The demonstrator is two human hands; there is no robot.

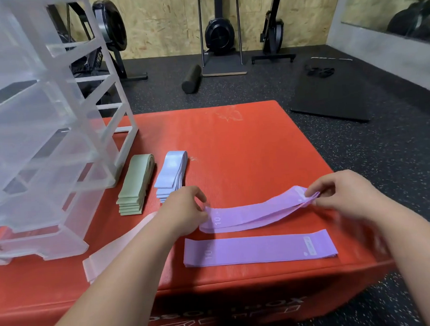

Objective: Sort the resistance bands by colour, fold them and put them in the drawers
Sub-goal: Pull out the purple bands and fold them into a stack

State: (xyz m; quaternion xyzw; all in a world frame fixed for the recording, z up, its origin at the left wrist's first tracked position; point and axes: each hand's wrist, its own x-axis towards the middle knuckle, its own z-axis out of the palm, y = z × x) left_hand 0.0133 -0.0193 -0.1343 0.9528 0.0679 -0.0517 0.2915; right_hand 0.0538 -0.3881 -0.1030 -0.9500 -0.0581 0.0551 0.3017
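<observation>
Currently we hold a purple band by both ends above the red box. Our left hand pinches its left end, fingers curled shut on the fabric; the thumb tip is hidden behind the band edge. Our right hand pinches the right end, fingertips closed on it, slightly motion-blurred. The band sags in the middle, and we cannot tell whether it touches the box there. How many layers it has is hard to read; at least two edges show at its left end.

Just nearer us a flat purple band lies on the box, printed "10" at its left end and with a small label at its right end that is too small to read.

A green stack and a blue stack lie side by side, close but apart, beside the drawer unit. The blue stack's near end is partly covered by our left hand.

A pink band lies under our left forearm, which hides much of it.

The drawer unit is translucent and cut off at the left and top edges; its contents cannot be made out. White lettering on the box front is partly cut off and illegible.
</observation>
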